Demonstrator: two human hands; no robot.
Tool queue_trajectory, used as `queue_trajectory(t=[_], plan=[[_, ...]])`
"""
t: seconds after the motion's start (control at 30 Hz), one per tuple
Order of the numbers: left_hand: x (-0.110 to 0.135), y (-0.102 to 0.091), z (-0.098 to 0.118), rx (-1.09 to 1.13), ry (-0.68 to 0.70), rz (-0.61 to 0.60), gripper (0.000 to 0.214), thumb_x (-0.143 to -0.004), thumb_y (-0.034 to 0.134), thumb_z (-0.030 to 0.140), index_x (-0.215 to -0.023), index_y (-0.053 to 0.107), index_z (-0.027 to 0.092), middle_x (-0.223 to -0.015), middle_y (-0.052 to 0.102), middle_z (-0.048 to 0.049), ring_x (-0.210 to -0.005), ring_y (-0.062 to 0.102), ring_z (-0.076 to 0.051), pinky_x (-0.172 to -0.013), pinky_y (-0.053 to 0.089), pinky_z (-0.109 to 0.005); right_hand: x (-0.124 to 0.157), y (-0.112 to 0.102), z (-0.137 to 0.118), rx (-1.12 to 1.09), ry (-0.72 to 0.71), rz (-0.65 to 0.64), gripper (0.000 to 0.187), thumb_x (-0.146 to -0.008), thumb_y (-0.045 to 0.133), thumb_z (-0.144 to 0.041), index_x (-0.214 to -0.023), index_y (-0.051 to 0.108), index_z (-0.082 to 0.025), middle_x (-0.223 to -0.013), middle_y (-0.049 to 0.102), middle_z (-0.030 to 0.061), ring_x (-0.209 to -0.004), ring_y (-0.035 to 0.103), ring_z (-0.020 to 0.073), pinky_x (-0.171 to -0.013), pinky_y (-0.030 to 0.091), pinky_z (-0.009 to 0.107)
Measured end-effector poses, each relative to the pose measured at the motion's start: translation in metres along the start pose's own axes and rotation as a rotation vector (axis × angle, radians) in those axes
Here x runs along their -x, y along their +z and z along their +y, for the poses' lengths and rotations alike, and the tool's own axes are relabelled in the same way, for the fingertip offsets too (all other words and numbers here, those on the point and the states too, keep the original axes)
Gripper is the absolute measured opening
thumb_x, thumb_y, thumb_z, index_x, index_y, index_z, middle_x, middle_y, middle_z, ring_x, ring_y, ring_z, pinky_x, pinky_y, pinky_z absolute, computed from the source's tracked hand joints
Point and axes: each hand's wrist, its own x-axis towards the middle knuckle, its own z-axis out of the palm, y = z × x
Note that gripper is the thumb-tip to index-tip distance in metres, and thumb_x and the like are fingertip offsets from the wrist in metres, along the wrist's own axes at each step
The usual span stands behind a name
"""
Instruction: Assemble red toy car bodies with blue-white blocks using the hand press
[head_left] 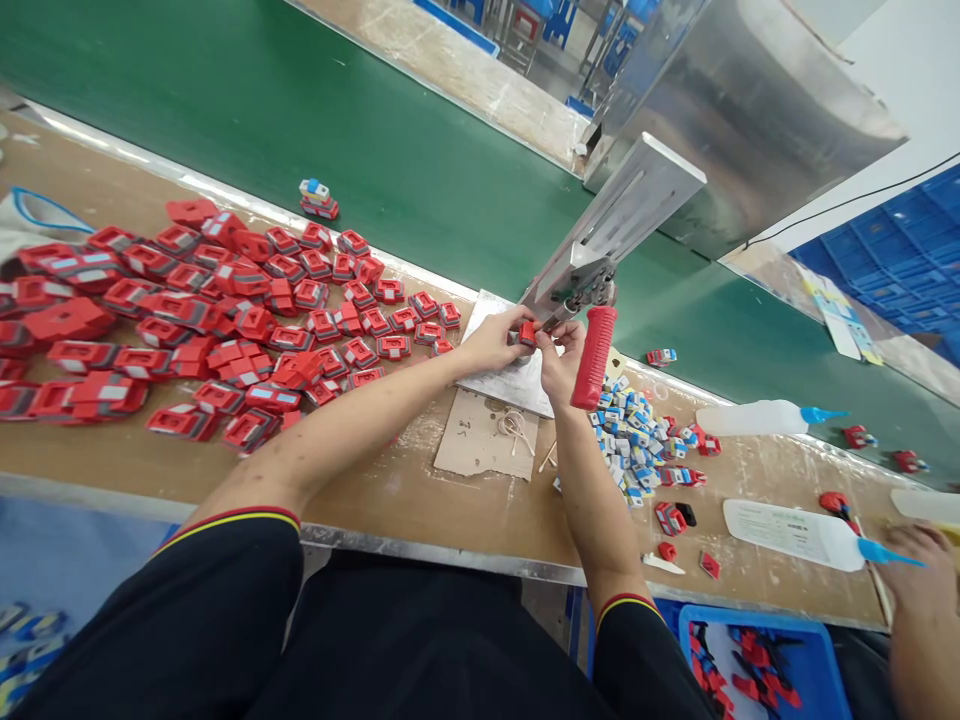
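Note:
A small red plastic part (527, 333) is held at the foot of a metal toggle-clamp press (589, 275). My left hand (496, 342) pinches it from the left. From the right, my right hand (561, 362) closes on the same part, its thumb against it; some of its fingers are hidden. The press's red handle (595, 358) hangs down just over my right hand. Both hands are above a metal base plate (484, 312). To the left lie many red and grey plastic housings (322, 325), and to the right is a heap of small white, blue and yellow pieces (630, 435).
A green conveyor belt (450, 190) runs behind the bench, carrying a few assembled pieces. Squeeze bottles with blue tips (795, 535) lie at right, near another person's hand (926, 570). Cardboard (472, 445) with cotton swabs lies in front. A blue bin (817, 650) stands below.

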Motion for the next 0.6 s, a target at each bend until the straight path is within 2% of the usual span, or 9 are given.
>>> queue_trajectory(t=[0.1, 0.2, 0.33, 0.37, 0.4, 0.43, 0.53, 0.6], plan=[[0.0, 0.001, -0.002, 0.028, -0.002, -0.006, 0.036, -0.077, 0.074, 0.016, -0.111, 0.064, 0.022, -0.102, 0.076, -0.0037, -0.093, 0.072, -0.021, -0.086, 0.057, -0.036, 0.006, -0.004, -0.008, -0.033, -0.012, 0.112, 0.03, -0.092, 0.067, -0.051, -0.098, 0.049, -0.027, -0.096, 0.066, 0.0037, -0.101, 0.065, 0.0242, -0.094, 0.054, 0.042], [-0.001, 0.0, -0.002, 0.068, 0.004, -0.025, 0.039, -0.076, 0.075, 0.016, -0.112, 0.063, 0.023, -0.107, 0.078, -0.0045, -0.101, 0.075, -0.022, -0.091, 0.059, -0.038, 0.012, -0.023, -0.024, -0.067, -0.091, 0.218, 0.029, -0.09, 0.067, -0.051, -0.092, 0.049, -0.028, -0.091, 0.066, 0.0031, -0.094, 0.066, 0.0237, -0.089, 0.055, 0.042], [-0.001, -0.003, -0.002, 0.078, -0.011, -0.057, 0.041, -0.076, 0.077, 0.015, -0.113, 0.064, 0.025, -0.11, 0.079, -0.0047, -0.101, 0.075, -0.022, -0.094, 0.06, -0.039, 0.021, -0.06, -0.071, -0.064, -0.33, 0.539, 0.022, -0.094, 0.057, -0.049, -0.093, 0.048, -0.029, -0.096, 0.062, 0.0048, -0.089, 0.066, 0.0233, -0.084, 0.055, 0.044], [-0.001, -0.003, -0.001, 0.077, -0.016, -0.06, 0.041, -0.076, 0.078, 0.014, -0.113, 0.064, 0.024, -0.11, 0.079, -0.0048, -0.101, 0.075, -0.022, -0.095, 0.059, -0.039, 0.024, -0.068, -0.086, -0.054, -0.378, 0.572, 0.023, -0.095, 0.056, -0.051, -0.095, 0.05, -0.029, -0.099, 0.061, 0.005, -0.088, 0.065, 0.023, -0.081, 0.054, 0.043], [-0.001, -0.003, -0.001, 0.075, -0.018, -0.058, 0.041, -0.076, 0.077, 0.013, -0.113, 0.063, 0.024, -0.11, 0.079, -0.0048, -0.101, 0.075, -0.022, -0.095, 0.059, -0.039, 0.027, -0.075, -0.101, -0.044, -0.393, 0.554, 0.025, -0.095, 0.057, -0.054, -0.097, 0.053, -0.029, -0.099, 0.06, 0.0048, -0.087, 0.064, 0.0223, -0.077, 0.052, 0.04], [-0.002, -0.003, 0.0, 0.072, -0.017, -0.054, 0.041, -0.076, 0.077, 0.013, -0.113, 0.063, 0.023, -0.109, 0.079, -0.0049, -0.101, 0.075, -0.022, -0.096, 0.059, -0.039, 0.031, -0.08, -0.115, -0.027, -0.367, 0.481, 0.028, -0.093, 0.063, -0.055, -0.096, 0.055, -0.029, -0.096, 0.06, 0.0038, -0.083, 0.063, 0.0208, -0.072, 0.05, 0.037], [-0.002, -0.003, 0.001, 0.073, -0.01, -0.049, 0.04, -0.077, 0.077, 0.012, -0.113, 0.063, 0.021, -0.108, 0.079, -0.0051, -0.101, 0.075, -0.022, -0.097, 0.058, -0.04, 0.043, -0.086, -0.141, 0.03, -0.113, 0.05, 0.037, -0.086, 0.078, -0.057, -0.081, 0.059, -0.025, -0.076, 0.059, -0.0003, -0.067, 0.055, 0.0147, -0.059, 0.042, 0.031], [-0.001, -0.002, 0.002, 0.08, -0.006, -0.053, 0.041, -0.077, 0.076, 0.011, -0.114, 0.063, 0.021, -0.109, 0.08, -0.005, -0.103, 0.076, -0.022, -0.099, 0.058, -0.04, 0.049, -0.086, -0.143, -0.011, 0.027, -0.199, 0.04, -0.084, 0.08, -0.059, -0.076, 0.062, -0.024, -0.069, 0.06, -0.0013, -0.061, 0.053, 0.0126, -0.057, 0.04, 0.03]])
